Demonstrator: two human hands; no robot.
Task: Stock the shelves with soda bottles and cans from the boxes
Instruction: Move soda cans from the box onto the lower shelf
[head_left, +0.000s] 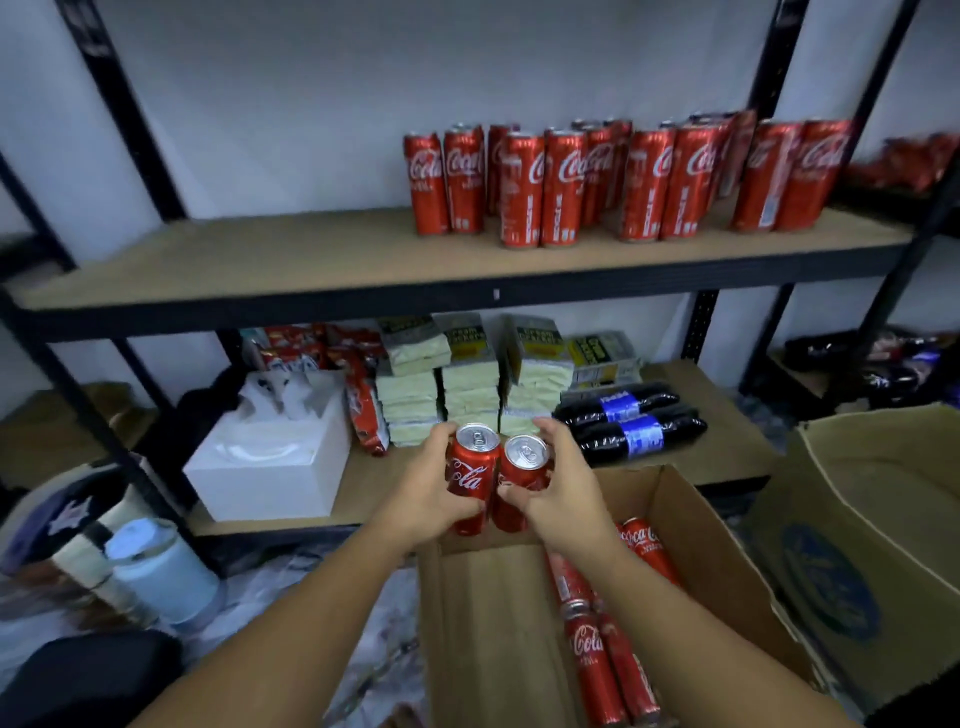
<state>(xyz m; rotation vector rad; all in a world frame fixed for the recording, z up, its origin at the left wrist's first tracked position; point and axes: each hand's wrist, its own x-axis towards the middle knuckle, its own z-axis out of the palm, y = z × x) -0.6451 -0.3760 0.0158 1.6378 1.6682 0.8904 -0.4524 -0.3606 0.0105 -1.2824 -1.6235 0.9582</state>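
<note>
The open cardboard box (719, 564) lay closest, at five o'clock, with several red cola cans (592, 667) lying on their sides along its right wall and its left half bare. Above its far rim, near the middle of the view, the left hand (431, 493) had its fingers and thumb curled round one upright red can (470, 480), and the right hand (569, 488) was wrapped the same way round a second can (522, 475); the two cans touched side by side. Behind them, on the lower shelf (727, 441), stacks of pale cracker packs (467, 387) stood directly in line at twelve o'clock. Two dark bottles with blue labels (631, 423) lay flat at two o'clock, and red snack packets (363, 408) and a white tissue box (270, 465) sat at ten o'clock. The upper shelf (260, 260) carried a crowd of tall red cans (563, 187) on its right half. A second cardboard box (878, 519) stood at three o'clock, and a pale blue container (163, 571), possibly a jug, sat on the floor at eight o'clock, too blurred to name surely.
</note>
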